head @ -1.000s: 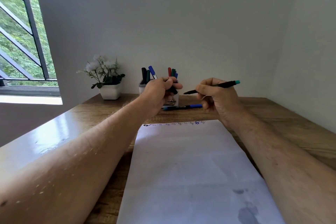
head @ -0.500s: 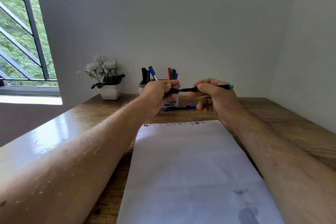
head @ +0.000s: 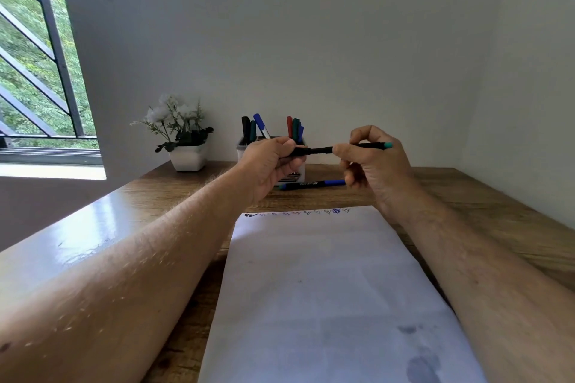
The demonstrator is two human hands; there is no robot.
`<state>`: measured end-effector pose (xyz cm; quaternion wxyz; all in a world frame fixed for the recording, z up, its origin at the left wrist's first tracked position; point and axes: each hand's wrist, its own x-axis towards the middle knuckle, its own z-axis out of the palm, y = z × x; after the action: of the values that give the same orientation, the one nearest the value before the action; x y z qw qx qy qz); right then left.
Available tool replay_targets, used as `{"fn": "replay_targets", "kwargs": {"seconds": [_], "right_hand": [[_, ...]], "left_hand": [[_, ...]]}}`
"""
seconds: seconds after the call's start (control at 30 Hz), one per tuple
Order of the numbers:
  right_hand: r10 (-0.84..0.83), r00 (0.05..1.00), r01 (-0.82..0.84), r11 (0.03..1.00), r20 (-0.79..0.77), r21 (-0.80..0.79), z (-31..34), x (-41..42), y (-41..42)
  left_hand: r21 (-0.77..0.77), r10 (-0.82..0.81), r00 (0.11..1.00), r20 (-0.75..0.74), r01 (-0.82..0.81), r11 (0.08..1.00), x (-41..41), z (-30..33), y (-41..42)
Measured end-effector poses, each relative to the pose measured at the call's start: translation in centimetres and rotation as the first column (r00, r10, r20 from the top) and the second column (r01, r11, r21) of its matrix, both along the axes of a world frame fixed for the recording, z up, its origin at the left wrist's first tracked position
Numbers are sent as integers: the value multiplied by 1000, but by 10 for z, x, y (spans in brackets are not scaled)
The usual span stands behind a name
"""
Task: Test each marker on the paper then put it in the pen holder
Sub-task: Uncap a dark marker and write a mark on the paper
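I see the slim black marker with the teal end (head: 357,147) held level above the wooden desk (head: 466,196), right hand (head: 376,162) pinching its barrel, left hand (head: 273,162) gripping its cap end. It looks light, stiff, smooth; I'd grip mid-barrel.

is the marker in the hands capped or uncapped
Cannot tell: the marker spans both hands, and the left covers the cap end.

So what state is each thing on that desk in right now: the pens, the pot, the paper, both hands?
Black marker with teal end: held level in the air, cap end in the left hand.
Left hand: grips the cap end.
Right hand: pinches the barrel.
Blue-ended marker: lying flat on the wooden desk.
White pen holder: upright, holding several markers.
White paper sheet: flat, small test marks along its far edge.
Potted white flowers: upright.
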<state>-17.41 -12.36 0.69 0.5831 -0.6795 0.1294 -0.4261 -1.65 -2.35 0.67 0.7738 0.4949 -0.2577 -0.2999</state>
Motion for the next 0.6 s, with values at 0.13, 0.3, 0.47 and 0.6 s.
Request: {"fn": "replay_targets", "kwargs": {"seconds": [0.13, 0.3, 0.47, 0.6], "right_hand": [[68, 997, -67, 997, -25, 33, 0, 2, 5], [-71, 983, 41, 984, -170, -173, -5, 4, 2], [-348, 910, 159, 793, -223, -588, -13, 7, 1], [-352, 910, 138, 754, -218, -642, -15, 6, 3]], "left_hand": [[-47, 21, 999, -25, -22, 999, 1, 2, 2], [-98, 40, 999, -12, -41, 994, 1, 3, 2], [-116, 66, 998, 21, -63, 991, 4, 3, 2], [-112, 72, 997, 33, -68, 991, 3, -1, 2]]}}
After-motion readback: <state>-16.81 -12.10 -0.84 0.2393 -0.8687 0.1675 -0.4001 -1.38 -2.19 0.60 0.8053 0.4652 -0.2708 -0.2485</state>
